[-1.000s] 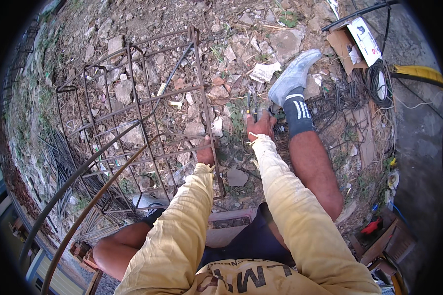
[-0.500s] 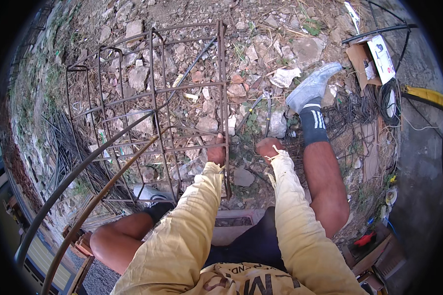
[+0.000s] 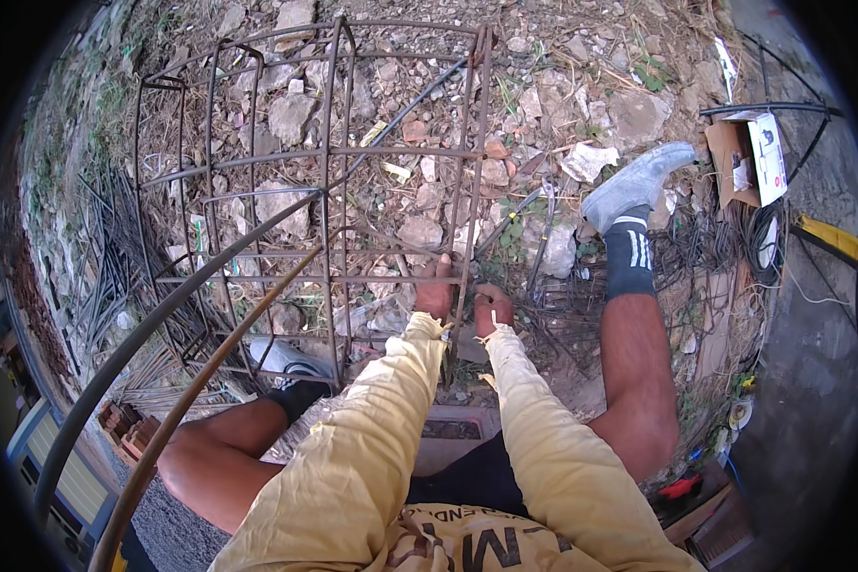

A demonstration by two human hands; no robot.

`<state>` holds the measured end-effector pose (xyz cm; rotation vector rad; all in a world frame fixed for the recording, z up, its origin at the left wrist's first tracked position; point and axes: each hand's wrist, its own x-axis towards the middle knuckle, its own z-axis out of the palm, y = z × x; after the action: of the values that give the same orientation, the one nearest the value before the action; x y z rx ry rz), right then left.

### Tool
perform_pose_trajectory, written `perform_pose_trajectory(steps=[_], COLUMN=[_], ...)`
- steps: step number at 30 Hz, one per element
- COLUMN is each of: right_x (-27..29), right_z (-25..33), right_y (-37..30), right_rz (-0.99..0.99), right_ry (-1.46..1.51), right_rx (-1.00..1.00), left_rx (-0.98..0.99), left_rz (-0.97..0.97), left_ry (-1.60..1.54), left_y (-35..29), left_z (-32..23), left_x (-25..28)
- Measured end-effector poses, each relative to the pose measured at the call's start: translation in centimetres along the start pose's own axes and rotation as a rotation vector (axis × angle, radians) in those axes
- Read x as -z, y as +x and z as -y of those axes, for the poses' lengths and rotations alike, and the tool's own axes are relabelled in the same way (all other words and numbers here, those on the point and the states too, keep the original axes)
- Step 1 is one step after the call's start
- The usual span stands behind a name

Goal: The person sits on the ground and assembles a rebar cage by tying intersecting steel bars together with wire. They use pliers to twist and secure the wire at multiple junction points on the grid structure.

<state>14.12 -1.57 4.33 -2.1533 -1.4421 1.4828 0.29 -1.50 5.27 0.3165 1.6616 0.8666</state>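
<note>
A rusty rebar cage (image 3: 326, 124) of long bars and bent square hoops lies in front of me, towards the left. My left hand (image 3: 434, 291) is closed around a bar near the cage's right-hand corner. Just right of the upright end bars, my right hand (image 3: 494, 307) is held with its fingers curled. Whatever lies in those fingers is too small or hidden to make out. Beyond my right hand, a two-handled tool (image 3: 543, 234) like pincers rests among the stones. Both my forearms wear yellow sleeves with frayed cuffs.
Broken stones (image 3: 291, 116) and dry weeds cover the ground. Two long curved rods (image 3: 176, 286) reach past my left side. At far right are an opened cardboard box (image 3: 734, 167), coiled black wire (image 3: 763, 234) and a yellow strip (image 3: 827, 238). Thin rods (image 3: 129, 257) are piled at left.
My right hand has moved left, up beside the cage's end bars and close to my left hand. The cage appears shifted and slightly turned in view; my left hand stays at its bar.
</note>
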Motion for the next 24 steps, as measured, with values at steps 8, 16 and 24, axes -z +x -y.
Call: perform_pose_trajectory(steps=[8,16,24], right_x=[-0.6,-1.6,-3.7], right_z=[1.1,2.2,-0.6], right_y=[0.4,1.2,3.6], right_rz=[-0.044,0.028,0.109], right_ry=[-0.179,-0.164,0.028], right_rx=[0.071,0.073,0.146], left_rx=[-0.05,0.061,0.036], left_rz=[-0.116,-0.126,0.016], left_ry=[0.005,-0.152,-0.184], left_y=[3.1,2.2,0.1], left_z=[6.9,5.3,0.6], left_x=[-0.2,-0.5,0.4])
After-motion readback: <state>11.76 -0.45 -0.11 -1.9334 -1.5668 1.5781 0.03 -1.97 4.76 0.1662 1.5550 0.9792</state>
